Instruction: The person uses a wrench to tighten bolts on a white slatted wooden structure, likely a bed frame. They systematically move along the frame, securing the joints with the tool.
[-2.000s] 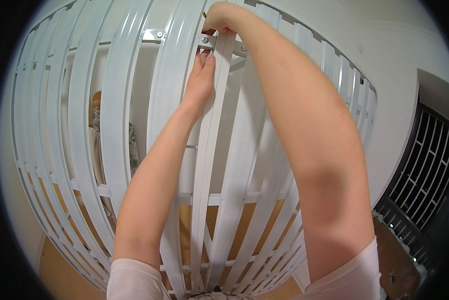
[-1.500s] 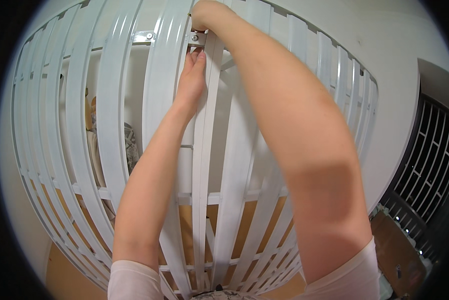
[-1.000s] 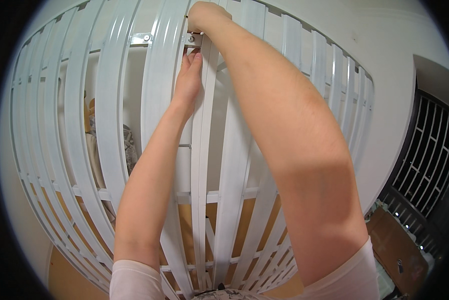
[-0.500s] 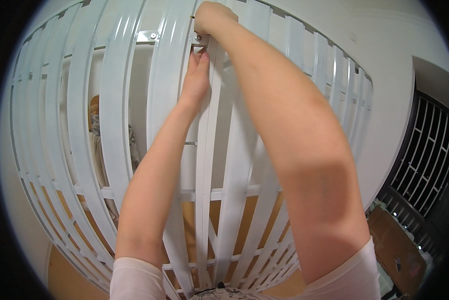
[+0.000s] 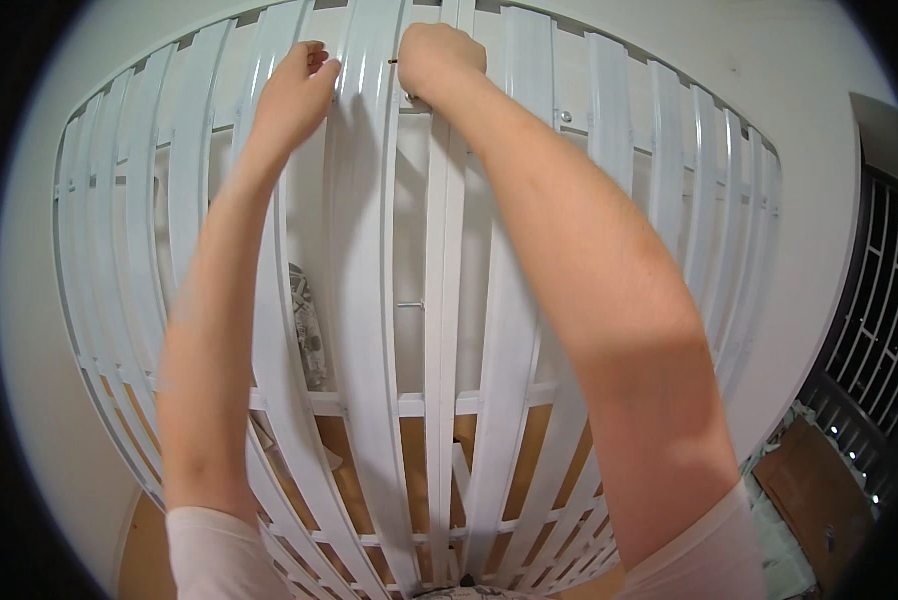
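Observation:
A white slatted metal frame, like a bed base, stretches out before me. Near its far edge my right hand is closed in a fist beside the white central beam. A small dark tip sticks out left of the fist; the rest of what I grip is hidden. Just below the fist, a bolt head shows partly. My left hand is raised over the slats to the left, fingers loosely curled and thumb apart, with nothing visible in it.
A bolt juts sideways from the central beam. Another bolt head sits right of my right hand. Patterned cloth shows between slats. A brown board stands at lower right, near a dark barred window.
My left hand has come away from the underside of the joint below my right hand and moved left. The right fist stays at the joint. The view has shifted slightly.

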